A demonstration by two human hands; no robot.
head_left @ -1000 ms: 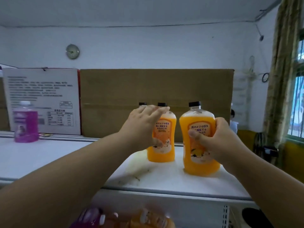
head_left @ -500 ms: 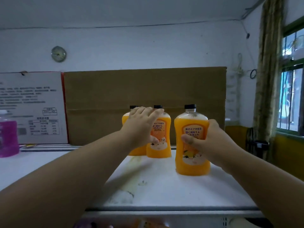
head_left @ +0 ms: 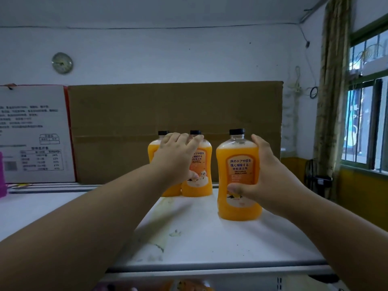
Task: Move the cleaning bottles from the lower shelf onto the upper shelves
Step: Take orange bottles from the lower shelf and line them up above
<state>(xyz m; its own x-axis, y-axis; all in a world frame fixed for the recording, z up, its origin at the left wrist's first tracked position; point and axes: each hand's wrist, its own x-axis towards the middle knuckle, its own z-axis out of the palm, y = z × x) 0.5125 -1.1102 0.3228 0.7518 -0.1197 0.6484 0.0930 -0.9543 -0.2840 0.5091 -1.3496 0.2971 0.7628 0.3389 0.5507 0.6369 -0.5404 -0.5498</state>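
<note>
Three orange cleaning bottles with black caps stand upright on the white upper shelf (head_left: pixel 210 244). My right hand (head_left: pixel 266 177) grips the nearest orange bottle (head_left: pixel 237 156) from its right side, thumb across the label. My left hand (head_left: pixel 178 158) wraps the middle orange bottle (head_left: pixel 201 175), which stands touching the rear left orange bottle (head_left: pixel 153 152) against the cardboard. My left hand hides much of both. A purple bottle (head_left: pixel 2 177) shows at the far left edge of the shelf.
A brown cardboard box (head_left: pixel 174 110) stands behind the bottles, and a white printed carton (head_left: pixel 35 133) is to its left. A window (head_left: pixel 365 122) and curtain (head_left: pixel 331 91) are on the right. More bottles (head_left: pixel 189 285) show dimly below the shelf's front edge.
The view has shifted left and closer. My left hand pushed its bottle back beside the rear one. My right hand keeps its hold on the near bottle, which stands on the shelf.
</note>
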